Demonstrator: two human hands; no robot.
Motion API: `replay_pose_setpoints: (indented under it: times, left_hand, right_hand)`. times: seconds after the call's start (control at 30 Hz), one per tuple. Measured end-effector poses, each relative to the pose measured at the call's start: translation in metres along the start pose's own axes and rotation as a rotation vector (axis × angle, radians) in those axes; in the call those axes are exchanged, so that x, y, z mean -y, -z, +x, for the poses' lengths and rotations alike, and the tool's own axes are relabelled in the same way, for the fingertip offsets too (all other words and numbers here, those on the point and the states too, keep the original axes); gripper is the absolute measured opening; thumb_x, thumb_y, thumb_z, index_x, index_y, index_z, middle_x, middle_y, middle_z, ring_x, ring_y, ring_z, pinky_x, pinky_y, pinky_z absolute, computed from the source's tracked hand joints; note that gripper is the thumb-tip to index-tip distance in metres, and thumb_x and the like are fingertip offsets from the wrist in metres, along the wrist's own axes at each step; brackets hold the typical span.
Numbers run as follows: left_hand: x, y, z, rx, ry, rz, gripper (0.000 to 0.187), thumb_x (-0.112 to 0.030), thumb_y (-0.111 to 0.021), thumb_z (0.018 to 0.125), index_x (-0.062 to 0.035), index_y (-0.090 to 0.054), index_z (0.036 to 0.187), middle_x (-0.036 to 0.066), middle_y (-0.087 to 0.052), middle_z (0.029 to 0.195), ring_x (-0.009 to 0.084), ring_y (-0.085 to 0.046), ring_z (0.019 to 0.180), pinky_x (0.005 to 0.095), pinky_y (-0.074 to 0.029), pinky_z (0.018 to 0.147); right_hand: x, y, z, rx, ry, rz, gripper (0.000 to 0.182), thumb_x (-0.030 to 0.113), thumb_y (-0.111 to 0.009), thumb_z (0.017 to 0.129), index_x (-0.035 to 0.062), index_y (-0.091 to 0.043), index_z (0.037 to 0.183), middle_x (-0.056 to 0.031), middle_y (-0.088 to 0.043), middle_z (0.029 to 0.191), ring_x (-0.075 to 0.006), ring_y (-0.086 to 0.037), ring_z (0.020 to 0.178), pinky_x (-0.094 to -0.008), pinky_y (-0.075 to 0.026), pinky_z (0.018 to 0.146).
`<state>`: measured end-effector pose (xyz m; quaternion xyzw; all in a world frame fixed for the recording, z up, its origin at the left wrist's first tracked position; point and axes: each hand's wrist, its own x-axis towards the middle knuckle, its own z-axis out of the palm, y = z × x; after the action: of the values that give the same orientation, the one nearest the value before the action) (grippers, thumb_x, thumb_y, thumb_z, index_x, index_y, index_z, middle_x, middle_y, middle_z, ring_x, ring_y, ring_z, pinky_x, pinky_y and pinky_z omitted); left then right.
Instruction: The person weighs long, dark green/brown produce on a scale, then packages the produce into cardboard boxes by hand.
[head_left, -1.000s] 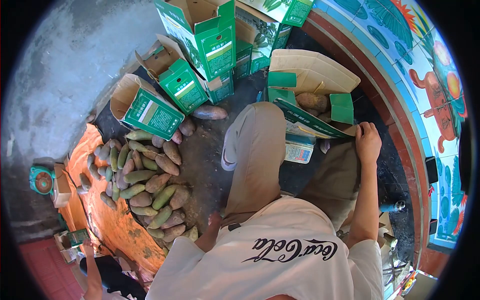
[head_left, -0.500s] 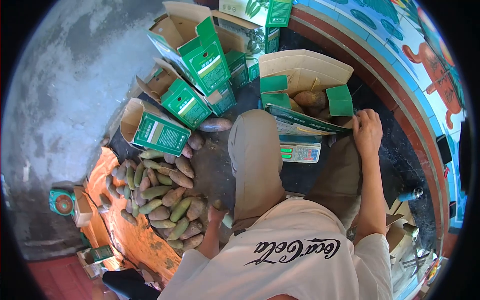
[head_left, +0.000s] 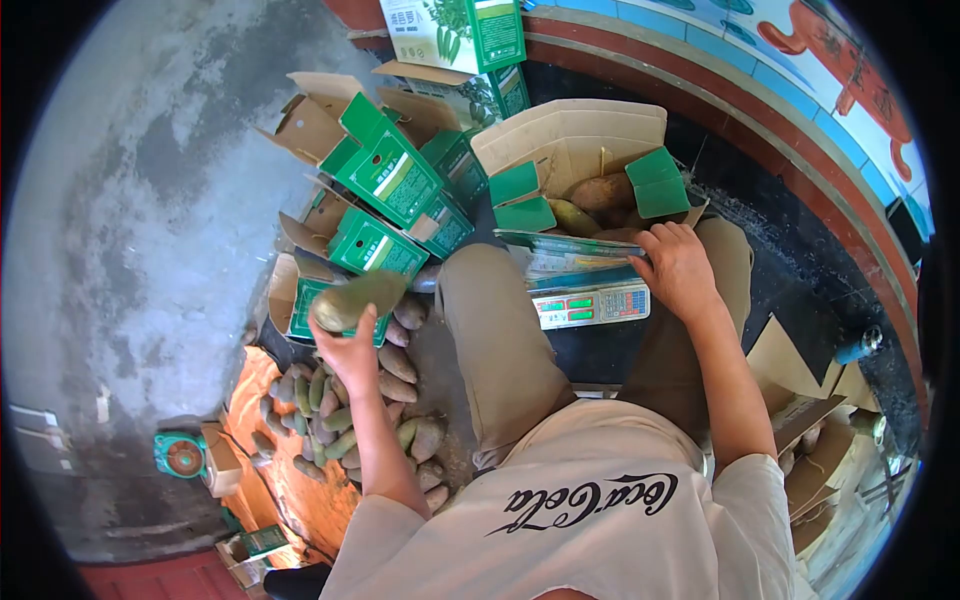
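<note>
My left hand (head_left: pixel 350 345) grips a thick green radish-like root vegetable (head_left: pixel 362 298) from below, raised in front of the small green cartons. My right hand (head_left: pixel 682 268) is closed on the front flap (head_left: pixel 575 258) of a large open carton (head_left: pixel 570 125). Several brownish and green roots (head_left: pixel 603 193) lie in that carton, partly hidden by its flaps. The carton appears to rest on a digital scale (head_left: pixel 592 305), whose green display and keypad show at its near edge. To the left, a heap of similar roots (head_left: pixel 338 420) spreads across the floor.
Open green cartons (head_left: pixel 385 175) stand at the upper left, with printed boxes (head_left: pixel 455 35) behind them. An orange sheet (head_left: pixel 250 400) lies under part of the heap. A teal round device (head_left: pixel 182 455) is at far left. Torn cardboard (head_left: pixel 800 420) sits at right beside a bottle (head_left: pixel 858 345).
My left hand has risen from beside the heap, bringing a green root vegetable up and forward. My right hand has shifted inward along the carton's front flap. The camera view has turned slightly.
</note>
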<state>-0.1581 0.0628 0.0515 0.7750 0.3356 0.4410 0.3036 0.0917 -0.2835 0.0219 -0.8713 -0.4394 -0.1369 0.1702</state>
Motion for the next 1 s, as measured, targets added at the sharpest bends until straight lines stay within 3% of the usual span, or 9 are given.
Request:
replay_pose_setpoints:
  times: [0.23,0.33,0.47,0.67,0.77,1.0]
  left_hand:
    - [-0.114,-0.079,0.038,0.206,-0.075,-0.5,0.065,0.007,-0.078,0.069,-0.0008,-0.046,0.126,0.01,-0.058,0.116,0.0187,-0.057,0.106,0.0326,-0.046,0.095]
    - [-0.146,-0.129,0.03,0.446,-0.14,-0.622,0.063,0.006,-0.077,0.069,-0.0021,-0.047,0.124,0.008,-0.058,0.113,0.017,-0.058,0.103,0.0318,-0.047,0.093]
    - [-0.156,-0.2,0.015,0.615,-0.334,-0.427,0.064,-0.004,-0.079,0.068,-0.0014,-0.048,0.124,0.011,-0.059,0.115,0.0196,-0.059,0.105,0.033,-0.046,0.095]
    - [-0.152,-0.267,-0.012,0.752,-0.699,0.427,0.067,-0.021,-0.077,0.071,-0.0037,-0.046,0.128,0.017,-0.059,0.118,0.0304,-0.059,0.11,0.0391,-0.048,0.093]
    - [-0.142,-0.278,-0.017,1.075,-0.629,0.679,0.069,-0.024,-0.076,0.072,-0.0078,-0.045,0.132,0.018,-0.06,0.117,0.0346,-0.058,0.109,0.0425,-0.048,0.091]
    - [-0.117,-0.23,0.002,0.869,-0.658,0.293,0.04,-0.02,-0.073,0.077,-0.0062,-0.062,0.113,0.015,-0.064,0.108,0.0336,-0.062,0.101,0.0412,-0.049,0.085]
  right_hand:
    - [-0.001,-0.001,-0.002,-0.016,-0.003,0.018,0.019,0.019,-0.071,0.076,0.0083,-0.061,0.088,-0.0073,-0.059,0.083,-0.0244,-0.057,0.086,-0.0371,-0.043,0.08]
    - [-0.003,-0.005,-0.004,-0.021,-0.008,0.008,0.019,0.02,-0.07,0.076,0.0084,-0.061,0.088,-0.0068,-0.059,0.084,-0.0239,-0.057,0.087,-0.0368,-0.043,0.08]
    - [-0.004,-0.006,-0.006,-0.026,-0.008,0.014,0.018,0.019,-0.069,0.076,0.0085,-0.06,0.087,-0.0066,-0.059,0.083,-0.0234,-0.057,0.086,-0.0363,-0.043,0.08]
    - [-0.006,-0.009,-0.009,-0.041,-0.009,0.013,0.014,0.016,-0.066,0.076,0.0087,-0.059,0.085,-0.0065,-0.058,0.081,-0.0228,-0.057,0.085,-0.0359,-0.043,0.079]
    - [-0.007,-0.009,-0.008,-0.06,-0.008,0.014,0.012,0.015,-0.065,0.076,0.0088,-0.059,0.084,-0.0064,-0.057,0.08,-0.0228,-0.057,0.084,-0.0358,-0.043,0.079]
    - [-0.006,-0.009,-0.008,-0.037,-0.013,0.043,0.015,0.016,-0.068,0.075,0.0086,-0.06,0.085,-0.0066,-0.058,0.08,-0.0231,-0.058,0.083,-0.0357,-0.044,0.079]
